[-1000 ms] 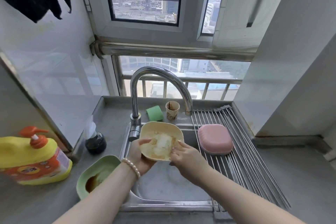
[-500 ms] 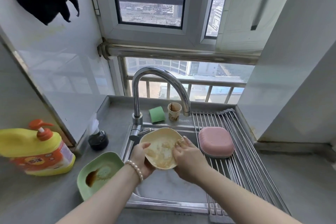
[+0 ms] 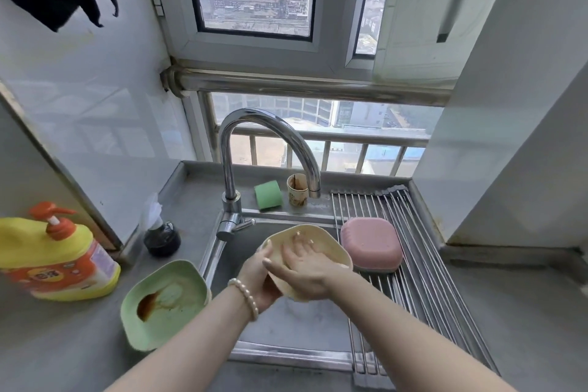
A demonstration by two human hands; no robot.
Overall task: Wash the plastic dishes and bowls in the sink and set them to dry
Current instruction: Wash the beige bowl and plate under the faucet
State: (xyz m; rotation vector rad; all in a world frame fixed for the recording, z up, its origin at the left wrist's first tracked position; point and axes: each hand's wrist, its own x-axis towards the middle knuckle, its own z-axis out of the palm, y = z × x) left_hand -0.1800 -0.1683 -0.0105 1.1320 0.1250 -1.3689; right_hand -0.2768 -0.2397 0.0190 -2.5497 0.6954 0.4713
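Sink (image 3: 286, 321): stained, perhaps oily, green bowl (image 3: 165, 302).

right hand (image 3: 305, 267) slid from the yellow bowl (image 3: 331, 248) rim to lie flat inside it | left hand (image 3: 259, 277) tipped bowl more upright | bowl's white foam gone

Home kitchen; steel sink (image 3: 286, 321), faucet (image 3: 264, 149), dish soap (image 3: 54, 261), drying rack (image 3: 423, 267).

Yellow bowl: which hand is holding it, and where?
The left hand grips the yellow bowl at its left rim; the right hand lies flat inside it.
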